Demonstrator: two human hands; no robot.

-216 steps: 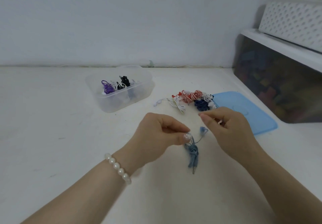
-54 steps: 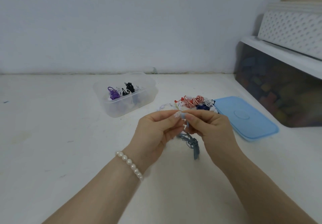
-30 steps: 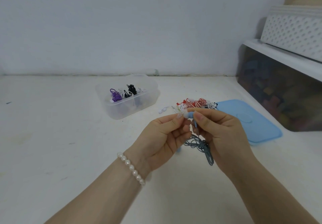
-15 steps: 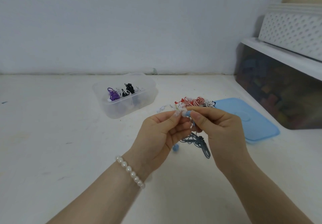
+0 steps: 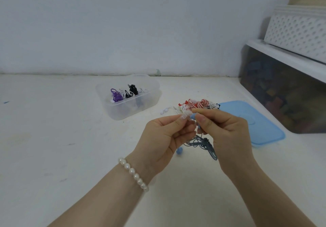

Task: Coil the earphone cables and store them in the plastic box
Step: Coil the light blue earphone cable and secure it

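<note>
A blue earphone cable (image 5: 202,142) hangs in a loose bundle between my two hands, above the white table (image 5: 53,147). My left hand (image 5: 164,136) and my right hand (image 5: 224,135) both pinch its upper end at their fingertips. One blue earbud (image 5: 179,151) dangles below my left palm. The clear plastic box (image 5: 150,94) stands open at the back left and holds coiled purple, black and white earphones. A pile of red-white, white and dark blue earphones (image 5: 197,104) lies just beyond my fingers.
The box's blue lid (image 5: 261,129) lies flat to the right of my hands. A large dark storage bin (image 5: 285,99) with a white lid stands at the right edge, with a white perforated basket (image 5: 298,32) on top. A wall closes the back.
My hands stayed together at the cable's top end and barely shifted. Since the oldest frame the neat coil has loosened into a dangling bundle with one earbud hanging free.
</note>
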